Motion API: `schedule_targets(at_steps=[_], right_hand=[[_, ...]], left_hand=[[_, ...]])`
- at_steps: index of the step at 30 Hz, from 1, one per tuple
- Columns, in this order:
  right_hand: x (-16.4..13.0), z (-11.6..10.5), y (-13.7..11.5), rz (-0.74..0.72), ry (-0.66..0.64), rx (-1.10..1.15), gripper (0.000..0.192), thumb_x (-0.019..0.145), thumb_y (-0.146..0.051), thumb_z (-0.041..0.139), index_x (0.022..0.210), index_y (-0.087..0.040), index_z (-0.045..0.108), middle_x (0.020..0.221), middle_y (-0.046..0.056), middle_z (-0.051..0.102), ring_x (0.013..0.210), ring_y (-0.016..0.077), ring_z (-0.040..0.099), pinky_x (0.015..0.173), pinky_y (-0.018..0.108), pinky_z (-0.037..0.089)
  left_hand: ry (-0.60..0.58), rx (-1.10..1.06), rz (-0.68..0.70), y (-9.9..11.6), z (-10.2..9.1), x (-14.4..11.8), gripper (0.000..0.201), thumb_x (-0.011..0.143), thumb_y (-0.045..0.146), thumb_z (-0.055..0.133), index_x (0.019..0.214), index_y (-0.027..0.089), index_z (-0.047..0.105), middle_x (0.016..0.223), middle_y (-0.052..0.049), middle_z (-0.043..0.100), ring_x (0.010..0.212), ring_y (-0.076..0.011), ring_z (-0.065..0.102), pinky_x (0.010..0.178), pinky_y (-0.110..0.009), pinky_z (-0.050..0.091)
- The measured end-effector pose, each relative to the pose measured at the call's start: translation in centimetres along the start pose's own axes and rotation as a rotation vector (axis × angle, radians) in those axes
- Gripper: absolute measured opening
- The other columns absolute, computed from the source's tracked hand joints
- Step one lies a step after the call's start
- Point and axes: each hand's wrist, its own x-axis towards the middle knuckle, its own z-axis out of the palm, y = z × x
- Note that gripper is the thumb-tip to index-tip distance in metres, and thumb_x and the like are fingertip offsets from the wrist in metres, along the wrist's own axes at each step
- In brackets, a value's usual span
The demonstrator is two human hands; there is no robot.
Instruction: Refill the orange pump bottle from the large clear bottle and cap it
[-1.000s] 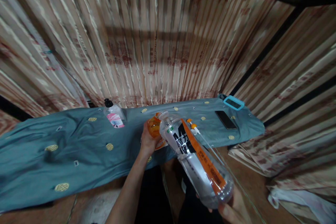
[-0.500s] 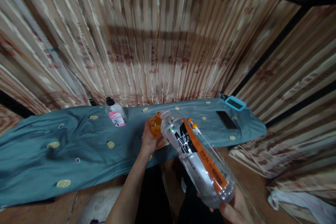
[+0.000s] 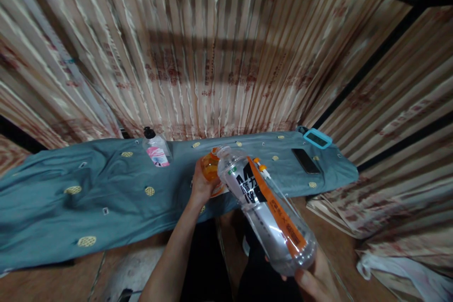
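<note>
My right hand [image 3: 313, 276] grips the base of a large clear plastic bottle [image 3: 267, 214] with a silver and orange label. The bottle is tilted, its uncapped mouth up and to the left, beside the top of an orange bottle [image 3: 210, 166]. Wrapped round that orange bottle is my left hand [image 3: 201, 186], and the clear bottle hides part of it. Whether the two mouths touch I cannot tell. Just behind the clear bottle lie thin white items with orange tips [image 3: 262, 168], partly covered by it.
A pump bottle with a pink label [image 3: 157, 155] stands left on the teal patterned cloth [image 3: 116, 184]. To the right lie a black phone [image 3: 305, 161] and a blue-framed device [image 3: 317, 138]. Pleated curtains [image 3: 212, 56] hang behind and at the right. A white bag [image 3: 399, 269] is low right.
Both hands and both bottles hold nearly the same pose. The view has shifted very slightly.
</note>
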Motion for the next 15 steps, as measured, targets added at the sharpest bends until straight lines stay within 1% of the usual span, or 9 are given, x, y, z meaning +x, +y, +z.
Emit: schedule_targets(at_steps=[2,4,7,9,12,15], right_hand=[[0.0,0.0,-0.2,0.012,0.000,0.000,0.079,0.055,-0.061,0.091,0.122,-0.025,0.067,0.111,0.012,0.078,0.121,0.0425,0.063,0.094,0.049,0.054],[-0.1,0.3,-0.5,0.015,-0.023,0.007,0.077,0.059,-0.062,0.089,0.122,-0.025,0.067,0.112,0.011,0.078,0.123,0.0416,0.063,0.093,0.047,0.055],[-0.2,0.7,-0.9,0.009,-0.069,0.028,0.073,0.064,-0.065,0.085,0.123,-0.027,0.066,0.119,0.010,0.076,0.123,0.0398,0.064,0.101,0.048,0.051],[-0.3,1.0,-1.2,0.006,-0.068,0.034,0.072,0.066,-0.064,0.084,0.124,-0.028,0.065,0.122,0.010,0.076,0.124,0.0395,0.064,0.106,0.049,0.047],[-0.2,1.1,-1.3,-0.005,-0.050,0.031,0.070,0.066,-0.063,0.085,0.123,-0.027,0.065,0.120,0.010,0.076,0.123,0.0401,0.064,0.106,0.051,0.046],[0.0,1.1,-1.3,-0.019,-0.066,0.030,0.073,0.062,-0.063,0.087,0.121,-0.026,0.067,0.116,0.011,0.077,0.118,0.0404,0.065,0.103,0.051,0.049]], left_hand=[[-0.003,0.018,-0.012,0.2,-0.1,0.0,0.075,0.054,0.034,0.084,0.121,0.020,0.053,0.117,-0.010,0.070,0.108,-0.0309,0.069,0.099,-0.047,0.053],[-0.010,0.027,-0.013,0.4,-0.1,0.0,0.074,0.054,0.033,0.084,0.121,0.019,0.054,0.118,-0.010,0.070,0.110,-0.0310,0.069,0.100,-0.047,0.053],[-0.005,0.031,-0.003,0.7,-0.1,-0.1,0.073,0.054,0.030,0.083,0.120,0.020,0.054,0.117,-0.009,0.071,0.110,-0.0297,0.069,0.100,-0.045,0.053],[-0.003,0.030,-0.005,0.8,-0.1,-0.1,0.073,0.054,0.029,0.083,0.120,0.021,0.053,0.117,-0.008,0.071,0.110,-0.0290,0.069,0.100,-0.044,0.053],[-0.015,0.019,-0.005,0.8,-0.1,0.0,0.073,0.053,0.030,0.084,0.119,0.020,0.053,0.117,-0.008,0.071,0.108,-0.0291,0.070,0.098,-0.043,0.054],[-0.015,0.026,-0.004,0.6,-0.1,0.0,0.073,0.054,0.030,0.083,0.120,0.019,0.053,0.118,-0.010,0.071,0.110,-0.0303,0.069,0.100,-0.046,0.053]])
